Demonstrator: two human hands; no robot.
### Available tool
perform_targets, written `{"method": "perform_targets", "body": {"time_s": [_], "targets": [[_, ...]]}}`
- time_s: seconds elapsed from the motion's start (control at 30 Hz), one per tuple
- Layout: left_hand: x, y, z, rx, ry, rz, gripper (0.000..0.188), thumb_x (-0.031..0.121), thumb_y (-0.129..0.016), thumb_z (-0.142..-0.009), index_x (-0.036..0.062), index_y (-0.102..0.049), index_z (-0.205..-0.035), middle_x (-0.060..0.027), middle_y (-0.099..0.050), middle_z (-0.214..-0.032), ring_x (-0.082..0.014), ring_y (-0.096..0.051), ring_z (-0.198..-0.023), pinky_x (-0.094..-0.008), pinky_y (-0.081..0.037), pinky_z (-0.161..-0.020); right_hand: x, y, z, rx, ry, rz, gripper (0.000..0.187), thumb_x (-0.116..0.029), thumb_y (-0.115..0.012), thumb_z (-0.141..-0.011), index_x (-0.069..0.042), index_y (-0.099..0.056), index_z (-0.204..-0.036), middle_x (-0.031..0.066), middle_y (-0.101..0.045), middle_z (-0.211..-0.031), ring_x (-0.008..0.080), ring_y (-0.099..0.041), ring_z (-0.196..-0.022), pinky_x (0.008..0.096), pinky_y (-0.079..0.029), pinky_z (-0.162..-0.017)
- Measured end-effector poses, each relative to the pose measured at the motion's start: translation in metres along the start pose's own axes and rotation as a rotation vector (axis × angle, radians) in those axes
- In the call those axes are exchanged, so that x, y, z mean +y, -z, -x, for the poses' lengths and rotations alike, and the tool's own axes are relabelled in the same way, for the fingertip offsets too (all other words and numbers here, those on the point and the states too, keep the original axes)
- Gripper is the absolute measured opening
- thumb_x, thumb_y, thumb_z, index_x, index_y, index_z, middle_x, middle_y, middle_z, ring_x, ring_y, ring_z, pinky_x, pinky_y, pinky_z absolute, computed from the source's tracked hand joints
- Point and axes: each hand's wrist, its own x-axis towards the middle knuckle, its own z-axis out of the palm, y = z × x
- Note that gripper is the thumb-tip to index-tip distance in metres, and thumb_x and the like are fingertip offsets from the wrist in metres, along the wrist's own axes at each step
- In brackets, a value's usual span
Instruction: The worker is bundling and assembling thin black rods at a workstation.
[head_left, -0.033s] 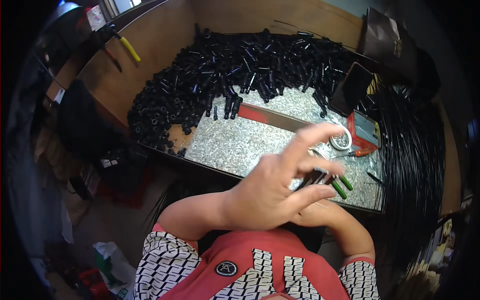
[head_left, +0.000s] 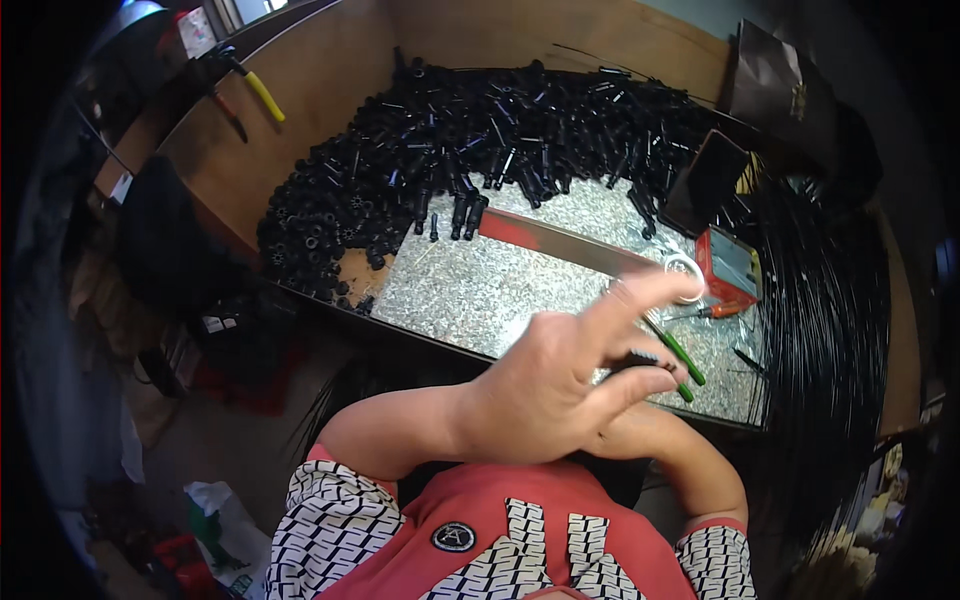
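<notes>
My left hand [head_left: 545,385] is in front of my chest. Its index finger stretches toward a white ring-shaped dish [head_left: 683,277], while the other fingers curl. A small black part [head_left: 645,358] shows between the thumb and curled fingers; its exact kind is blurred. Behind it, my right hand [head_left: 640,430] is mostly covered, its fingers hidden. Just past the fingertips, a green-handled tool [head_left: 682,358] lies on the speckled board [head_left: 450,280]. A long metal bar with a red end [head_left: 555,240] crosses the board. A red-handled tool [head_left: 722,309] lies by the dish.
Black plastic parts [head_left: 500,130] are heaped along the back and left of the wooden-walled bench. A red box [head_left: 727,265] stands right of the dish, a dark flat panel [head_left: 707,180] behind it. Black wires [head_left: 820,300] hang at right. Yellow-handled pliers [head_left: 260,95] hang on the left wall.
My left hand's index finger has shifted slightly to the right and down, over the dish's edge. More of the green handles shows beside the fingers. The right arm has hardly moved.
</notes>
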Motion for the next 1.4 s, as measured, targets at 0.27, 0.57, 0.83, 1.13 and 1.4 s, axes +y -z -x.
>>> {"method": "perform_targets", "body": {"time_s": [0.27,0.57,0.83,1.13,1.4], "targets": [[-0.005,-0.012,0.017,0.196,-0.231,-0.405,0.055,-0.002,-0.069,-0.079,-0.0088,-0.047,-0.129,-0.0190,-0.066,-0.107,-0.0203,-0.071,-0.079,-0.0275,-0.058,-0.067,0.042,-0.009,0.008,0.019,0.285,0.039,0.034,-0.022,-0.063,-0.087,-0.003,-0.056,-0.115,0.0159,-0.062,-0.107,0.0299,-0.060,-0.098,0.0382,-0.048,-0.082],[-0.014,-0.026,0.027,0.148,-0.276,-0.521,0.078,0.031,-0.074,-0.078,-0.0128,-0.041,-0.132,-0.0194,-0.065,-0.111,-0.0192,-0.069,-0.082,-0.0259,-0.055,-0.068,0.052,-0.030,-0.002,0.486,0.113,-0.319,0.027,-0.019,-0.061,-0.089,-0.002,-0.060,-0.110,0.0137,-0.066,-0.099,0.0256,-0.062,-0.090,0.0360,-0.049,-0.078],[-0.101,0.099,0.031,0.773,0.037,-1.015,0.017,0.009,-0.070,-0.081,-0.0008,-0.063,-0.093,-0.0121,-0.062,-0.082,-0.0231,-0.061,-0.069,-0.0336,-0.049,-0.066,0.051,-0.027,-0.017,0.701,-0.121,-0.315,0.017,-0.016,-0.055,-0.096,-0.001,-0.058,-0.090,0.0067,-0.068,-0.081,0.0113,-0.062,-0.073,0.0258,-0.050,-0.069],[-0.166,0.211,0.041,0.717,0.673,-1.453,0.015,0.015,-0.065,-0.084,0.0021,-0.060,-0.091,-0.0183,-0.063,-0.094,-0.0377,-0.063,-0.088,-0.0454,-0.050,-0.076,0.043,-0.026,-0.014,0.651,-0.130,-0.235,0.016,-0.016,-0.055,-0.096,-0.001,-0.058,-0.091,0.0066,-0.068,-0.080,0.0121,-0.062,-0.073,0.0261,-0.049,-0.069],[-0.159,0.218,0.037,0.831,0.529,-1.561,0.009,0.006,-0.059,-0.082,0.0029,-0.059,-0.091,-0.0196,-0.062,-0.091,-0.0411,-0.061,-0.084,-0.0475,-0.051,-0.074,0.034,-0.023,-0.015,0.698,-0.098,-0.199,0.017,-0.015,-0.057,-0.094,-0.001,-0.061,-0.085,0.0053,-0.067,-0.077,0.0117,-0.061,-0.071,0.0268,-0.048,-0.067]]}}
